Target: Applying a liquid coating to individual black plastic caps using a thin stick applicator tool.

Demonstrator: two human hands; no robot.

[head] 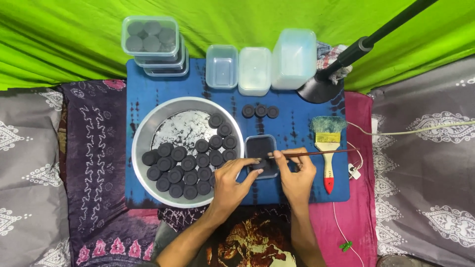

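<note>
Left hand (232,175) pinches black disc (258,164) over small square tub (261,155); right hand (297,173) grasps thin brush (316,154). Advise: steady disc, light strokes, keep drips inside tub.

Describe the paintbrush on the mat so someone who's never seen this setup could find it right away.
Start at the blue mat in the middle and go to its right edge, below the black lamp base. The paintbrush lies there pointing up and down, just right of the right hand. It alone has teal bristles, a yellow band and a pale handle with a red tip.
</note>
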